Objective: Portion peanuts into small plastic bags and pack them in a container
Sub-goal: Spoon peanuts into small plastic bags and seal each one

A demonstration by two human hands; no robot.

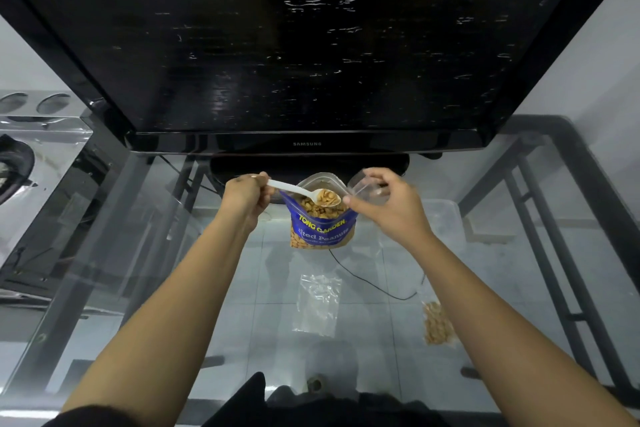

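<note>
**Though packing has not begun, portioning is under way**

While peanuts sit heaped on a white spoon (304, 193) just above the open peanut pouch (322, 229), the left grip (246, 196), left of the pouch, is clamped on the spoon's handle. Nearer than the pouch, an empty bag (317, 305) lies on the glass tabletop (502, 270). Just right of the pouch, the right grip (388, 208) pinches a small clear bag (363, 184). Farther right lie one filled bag (437, 324) and a clear container (443, 218), seemingly unpacked; most work remains.
</note>
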